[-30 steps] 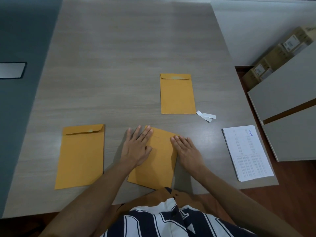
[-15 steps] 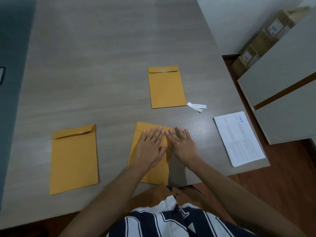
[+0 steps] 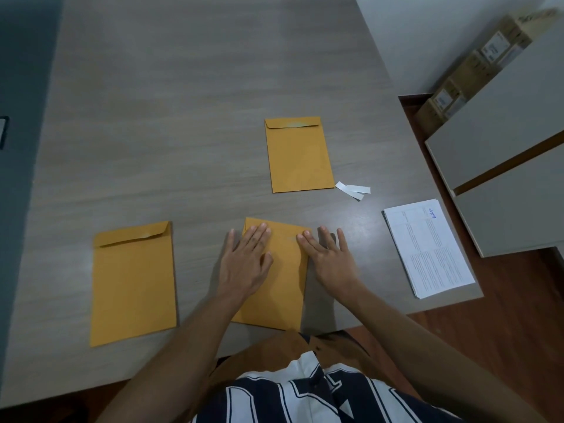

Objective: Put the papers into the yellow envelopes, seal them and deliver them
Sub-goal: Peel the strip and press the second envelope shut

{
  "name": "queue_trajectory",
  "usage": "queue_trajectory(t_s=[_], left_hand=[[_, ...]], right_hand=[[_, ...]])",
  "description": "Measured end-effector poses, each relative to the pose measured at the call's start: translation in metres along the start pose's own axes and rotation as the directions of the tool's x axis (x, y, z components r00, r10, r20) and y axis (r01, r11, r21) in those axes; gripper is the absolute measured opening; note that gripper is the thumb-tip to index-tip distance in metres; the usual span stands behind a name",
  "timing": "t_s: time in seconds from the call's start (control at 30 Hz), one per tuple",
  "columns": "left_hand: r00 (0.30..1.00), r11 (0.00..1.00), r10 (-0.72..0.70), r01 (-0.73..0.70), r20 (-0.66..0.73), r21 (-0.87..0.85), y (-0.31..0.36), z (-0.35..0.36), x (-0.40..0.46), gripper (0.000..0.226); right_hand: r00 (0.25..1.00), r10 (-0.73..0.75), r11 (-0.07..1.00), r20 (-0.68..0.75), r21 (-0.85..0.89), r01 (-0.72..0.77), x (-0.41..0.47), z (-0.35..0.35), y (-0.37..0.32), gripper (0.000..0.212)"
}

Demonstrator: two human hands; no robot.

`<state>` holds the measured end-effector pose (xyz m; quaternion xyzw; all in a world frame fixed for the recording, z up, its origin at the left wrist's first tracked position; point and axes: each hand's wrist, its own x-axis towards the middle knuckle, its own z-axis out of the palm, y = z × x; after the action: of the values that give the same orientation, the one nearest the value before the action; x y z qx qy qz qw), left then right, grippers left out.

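Three yellow envelopes lie on the grey wooden table (image 3: 183, 102). The nearest envelope (image 3: 282, 288) sits at the front edge under both hands. My left hand (image 3: 244, 264) lies flat with straight fingers on its upper left part. My right hand (image 3: 331, 261) presses flat on its upper right edge, partly on the table. A second envelope (image 3: 132, 285) lies to the left, its flap slightly lifted. A third envelope (image 3: 299, 155) lies farther back with its flap folded down. A stack of printed papers (image 3: 427, 248) rests at the table's right front corner.
Two white peel-off strips (image 3: 354, 190) lie between the far envelope and the papers. A grey cabinet (image 3: 503, 141) stands right of the table, with cardboard boxes (image 3: 476, 65) behind it. The table's left edge meets a dark floor.
Both hands slid apart along the top of the nearest envelope, the left one leftward and the right one rightward. The camera view shifted a little.
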<state>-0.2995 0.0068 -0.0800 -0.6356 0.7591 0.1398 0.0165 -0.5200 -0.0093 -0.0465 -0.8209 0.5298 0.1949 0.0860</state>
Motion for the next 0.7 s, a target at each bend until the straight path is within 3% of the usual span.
queue_trajectory(t_s=[0.3,0.4,0.5,0.6,0.7], left_hand=[[1.0,0.997,0.0,0.002,-0.027,0.071,-0.024,-0.008,-0.003,0.058],[0.993,0.999,0.03,-0.024,-0.112,0.049,-0.024,-0.012,0.002,0.056],[0.983,0.997,0.068,-0.059,-0.173,0.054,-0.024,-0.019,0.017,0.039],[0.995,0.999,-0.044,0.043,-0.089,-0.011,-0.018,-0.037,0.034,0.027],[0.996,0.995,-0.075,0.071,-0.057,-0.07,-0.014,-0.05,0.049,0.026]], right_hand=[[0.999,0.002,1.0,0.043,-0.009,-0.001,0.001,-0.003,0.0,0.063],[0.998,0.037,0.999,0.056,0.032,-0.038,0.005,-0.011,-0.006,0.061],[0.994,0.094,0.991,-0.049,0.096,-0.089,0.015,-0.021,-0.015,0.044],[0.963,0.177,0.976,-0.204,0.164,-0.145,0.032,-0.029,-0.017,0.041],[0.96,0.171,0.971,-0.224,0.205,-0.126,0.049,-0.032,-0.013,0.034]])
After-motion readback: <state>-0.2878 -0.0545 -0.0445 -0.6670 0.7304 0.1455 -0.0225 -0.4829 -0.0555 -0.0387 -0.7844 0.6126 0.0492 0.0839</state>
